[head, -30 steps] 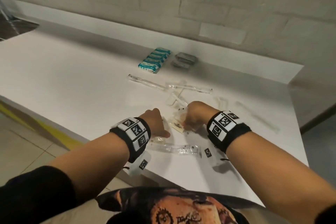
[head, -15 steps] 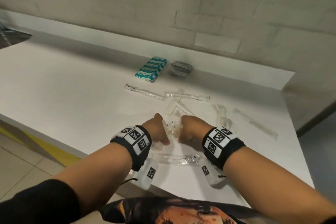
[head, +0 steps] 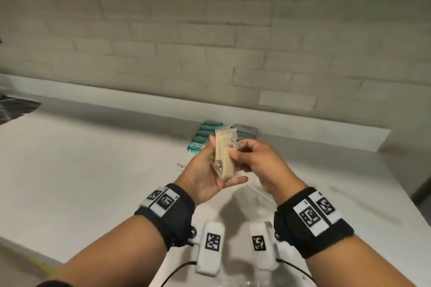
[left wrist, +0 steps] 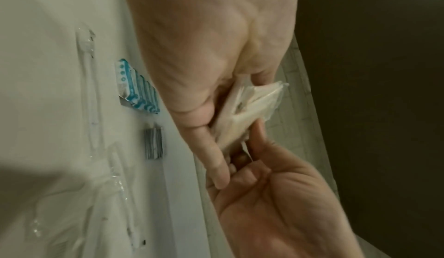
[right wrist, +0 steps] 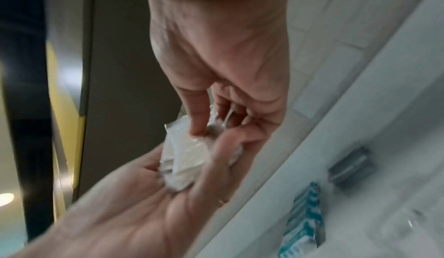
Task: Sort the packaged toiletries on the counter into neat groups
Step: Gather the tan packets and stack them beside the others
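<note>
1. Holding a small stack of cream packets in clear wrap [head: 224, 158] at frame centre, your left hand [head: 205, 175] cradles them, thumb and fingers curled around the stack.
2. Your right hand [head: 261, 165] pinches the stack's right edge, fingers clamped on the wrap.
3. Teal-and-white packets [head: 202, 135] and grey packets [head: 245, 131] sit in rows just behind, on the white counter [head: 93, 170].
4. Any print on them is too blurred to read.
</note>
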`<action>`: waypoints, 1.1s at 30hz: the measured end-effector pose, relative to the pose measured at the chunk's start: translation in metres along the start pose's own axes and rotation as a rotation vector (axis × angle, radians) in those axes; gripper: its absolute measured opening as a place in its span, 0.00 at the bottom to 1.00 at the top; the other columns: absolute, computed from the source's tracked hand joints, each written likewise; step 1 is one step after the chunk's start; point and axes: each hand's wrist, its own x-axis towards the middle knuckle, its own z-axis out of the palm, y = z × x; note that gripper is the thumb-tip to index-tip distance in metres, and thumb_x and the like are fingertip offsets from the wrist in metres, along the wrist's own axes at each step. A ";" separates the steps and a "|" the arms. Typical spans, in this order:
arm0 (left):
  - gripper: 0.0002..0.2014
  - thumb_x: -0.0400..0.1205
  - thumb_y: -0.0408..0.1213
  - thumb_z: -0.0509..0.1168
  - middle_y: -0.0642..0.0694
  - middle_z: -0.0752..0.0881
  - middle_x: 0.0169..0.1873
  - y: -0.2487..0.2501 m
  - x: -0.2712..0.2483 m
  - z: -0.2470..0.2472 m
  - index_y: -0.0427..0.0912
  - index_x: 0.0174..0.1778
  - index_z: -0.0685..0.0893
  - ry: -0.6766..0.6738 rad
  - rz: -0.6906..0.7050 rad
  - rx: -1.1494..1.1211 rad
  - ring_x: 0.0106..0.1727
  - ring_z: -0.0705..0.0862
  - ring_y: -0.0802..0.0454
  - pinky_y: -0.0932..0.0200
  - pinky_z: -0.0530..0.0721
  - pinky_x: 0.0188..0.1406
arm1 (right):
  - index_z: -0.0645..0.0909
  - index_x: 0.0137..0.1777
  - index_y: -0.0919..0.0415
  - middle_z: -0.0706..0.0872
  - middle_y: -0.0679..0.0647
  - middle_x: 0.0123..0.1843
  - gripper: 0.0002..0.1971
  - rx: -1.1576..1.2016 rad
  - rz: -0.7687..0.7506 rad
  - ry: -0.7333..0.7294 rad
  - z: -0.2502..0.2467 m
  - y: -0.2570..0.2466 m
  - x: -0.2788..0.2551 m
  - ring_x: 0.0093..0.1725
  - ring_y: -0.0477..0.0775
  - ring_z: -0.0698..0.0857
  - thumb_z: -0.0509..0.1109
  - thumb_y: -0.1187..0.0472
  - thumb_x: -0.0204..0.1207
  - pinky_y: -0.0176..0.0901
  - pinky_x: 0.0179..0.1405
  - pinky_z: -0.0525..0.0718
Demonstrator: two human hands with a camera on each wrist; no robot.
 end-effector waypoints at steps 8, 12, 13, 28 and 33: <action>0.15 0.79 0.36 0.66 0.34 0.85 0.63 0.025 0.000 -0.041 0.34 0.59 0.85 -0.031 0.059 0.128 0.60 0.87 0.38 0.48 0.89 0.53 | 0.80 0.57 0.58 0.78 0.52 0.37 0.17 -0.190 -0.075 0.207 0.033 0.006 0.028 0.32 0.45 0.81 0.79 0.63 0.70 0.37 0.35 0.81; 0.12 0.79 0.31 0.66 0.38 0.89 0.49 0.033 0.011 -0.057 0.34 0.59 0.84 0.028 0.098 0.094 0.44 0.88 0.47 0.54 0.88 0.43 | 0.82 0.48 0.59 0.81 0.52 0.37 0.11 -0.159 -0.046 0.186 0.043 0.013 0.028 0.32 0.46 0.78 0.79 0.64 0.69 0.28 0.26 0.75; 0.11 0.79 0.31 0.66 0.40 0.89 0.45 0.036 0.013 -0.059 0.35 0.56 0.84 0.022 0.088 0.094 0.41 0.88 0.49 0.56 0.87 0.41 | 0.82 0.44 0.59 0.82 0.52 0.35 0.08 -0.156 -0.043 0.175 0.045 0.016 0.028 0.30 0.47 0.77 0.79 0.66 0.69 0.29 0.25 0.74; 0.13 0.71 0.41 0.74 0.43 0.86 0.39 0.035 0.038 -0.055 0.40 0.48 0.85 -0.035 -0.165 0.112 0.31 0.86 0.53 0.64 0.81 0.25 | 0.88 0.38 0.56 0.78 0.51 0.49 0.12 -0.595 -0.454 0.281 0.021 0.020 0.019 0.49 0.35 0.79 0.74 0.76 0.71 0.23 0.49 0.76; 0.05 0.77 0.30 0.71 0.51 0.89 0.35 0.033 0.035 -0.058 0.45 0.45 0.86 0.027 0.069 0.270 0.35 0.85 0.57 0.63 0.79 0.33 | 0.83 0.57 0.53 0.84 0.51 0.49 0.13 -0.302 -0.200 0.359 0.021 0.012 0.022 0.42 0.48 0.86 0.71 0.69 0.76 0.41 0.45 0.84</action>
